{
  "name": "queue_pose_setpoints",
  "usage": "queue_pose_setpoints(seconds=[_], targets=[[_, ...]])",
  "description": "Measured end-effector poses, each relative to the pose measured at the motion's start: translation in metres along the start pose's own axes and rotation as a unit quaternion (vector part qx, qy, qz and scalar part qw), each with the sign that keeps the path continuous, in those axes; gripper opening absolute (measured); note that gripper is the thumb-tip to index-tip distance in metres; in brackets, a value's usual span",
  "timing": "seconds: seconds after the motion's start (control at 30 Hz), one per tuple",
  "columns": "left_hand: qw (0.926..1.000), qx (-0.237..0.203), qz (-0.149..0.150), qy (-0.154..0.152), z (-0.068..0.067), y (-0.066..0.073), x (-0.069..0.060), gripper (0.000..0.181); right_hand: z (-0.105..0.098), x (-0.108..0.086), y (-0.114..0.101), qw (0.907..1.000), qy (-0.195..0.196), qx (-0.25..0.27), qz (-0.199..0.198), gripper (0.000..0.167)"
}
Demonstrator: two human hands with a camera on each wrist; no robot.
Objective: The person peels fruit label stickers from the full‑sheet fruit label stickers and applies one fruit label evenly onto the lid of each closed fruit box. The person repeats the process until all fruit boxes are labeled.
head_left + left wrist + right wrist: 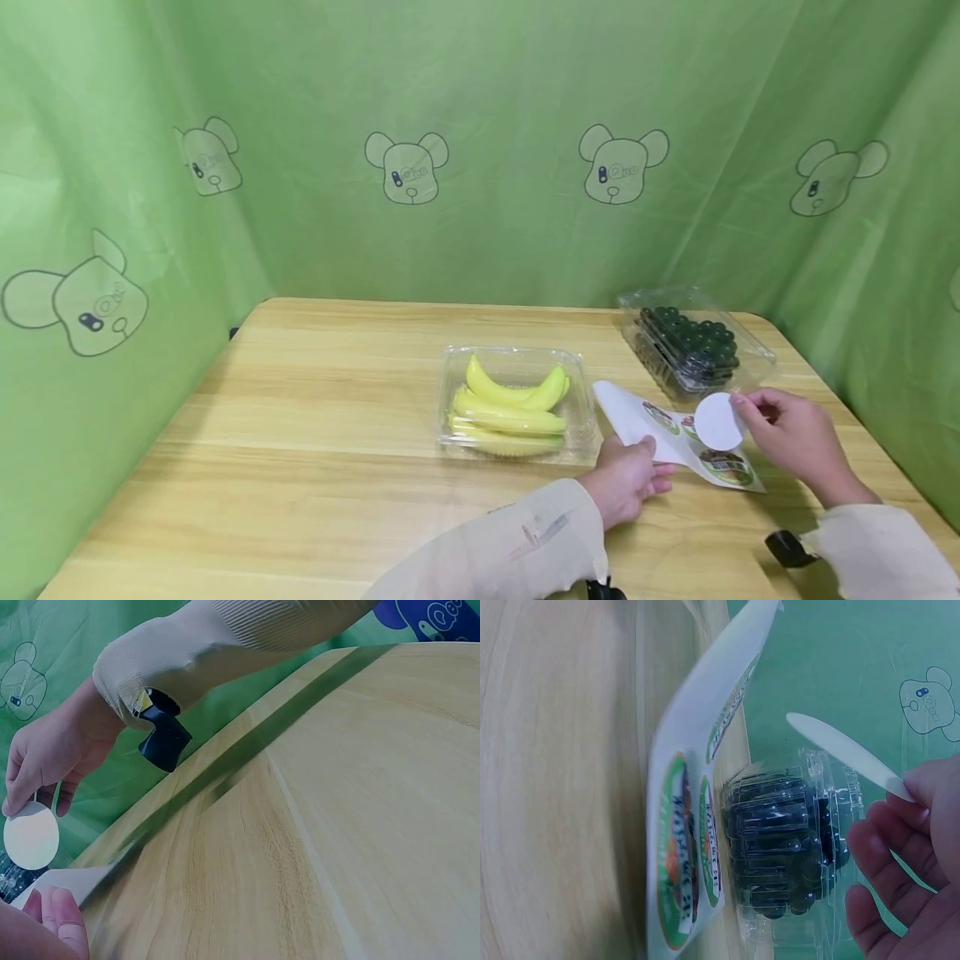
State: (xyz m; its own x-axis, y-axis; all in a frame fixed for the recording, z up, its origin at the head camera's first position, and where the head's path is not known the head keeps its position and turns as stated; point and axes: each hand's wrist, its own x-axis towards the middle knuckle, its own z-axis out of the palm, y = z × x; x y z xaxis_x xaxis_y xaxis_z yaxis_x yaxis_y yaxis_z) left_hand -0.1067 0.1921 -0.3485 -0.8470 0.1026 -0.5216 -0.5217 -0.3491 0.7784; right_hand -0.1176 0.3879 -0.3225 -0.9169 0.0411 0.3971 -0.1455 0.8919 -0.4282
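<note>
My left hand (627,481) holds a white sheet (626,412) of oval printed stickers, thumb on top and fingers beneath, above the table. Between thumb and index finger, my right hand (801,437) pinches the edge of a round sticker (719,422), its plain white side showing in the head view. In the right wrist view the round sticker (847,754) appears nearly edge-on, apart from the sheet (705,712). Left of the sheet, a clear plastic box (452,375) contains several yellow bananas (510,412).
A second clear box (753,354) with dark green grapes (693,337) stands at the back right of the wooden table (300,417). Green curtains (510,225) printed with bear heads surround the table at the back and sides.
</note>
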Motion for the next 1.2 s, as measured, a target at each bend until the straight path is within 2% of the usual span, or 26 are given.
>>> queue_pose_setpoints(seconds=[0.3,0.43,0.57,0.77,1.03,1.2], targets=[[1.0,-0.001,0.0,-0.003,-0.001,-0.0021,0.001,0.018,-0.0041,-0.0005,-0.0005,1.0,0.006,0.004,0.002,0.023],[0.9998,0.017,-0.005,0.005,-0.0029,-0.0038,-0.0001,0.022,-0.0069,0.0009,-0.0008,1.0,0.006,-0.005,0.003,0.024],[0.9993,0.035,-0.005,0.015,-0.0049,-0.0046,-0.0012,0.02,-0.0086,0.0027,-0.0011,0.9999,0.008,-0.008,0.004,0.025],[0.9995,0.03,-0.004,0.013,-0.0053,-0.003,-0.0018,0.015,-0.0052,0.0018,-0.0003,1.0,0.002,0.003,0.009,0.026],[0.9996,0.028,-0.001,0.009,-0.0054,-0.0018,-0.0014,0.014,-0.0056,0.0008,-0.0039,0.9984,-0.037,0.014,0.042,0.034],[0.9995,0.031,0.001,0.003,-0.0047,-0.0027,-0.0019,0.017,-0.0056,-0.0005,-0.0069,0.9977,-0.045,0.019,0.047,0.037]])
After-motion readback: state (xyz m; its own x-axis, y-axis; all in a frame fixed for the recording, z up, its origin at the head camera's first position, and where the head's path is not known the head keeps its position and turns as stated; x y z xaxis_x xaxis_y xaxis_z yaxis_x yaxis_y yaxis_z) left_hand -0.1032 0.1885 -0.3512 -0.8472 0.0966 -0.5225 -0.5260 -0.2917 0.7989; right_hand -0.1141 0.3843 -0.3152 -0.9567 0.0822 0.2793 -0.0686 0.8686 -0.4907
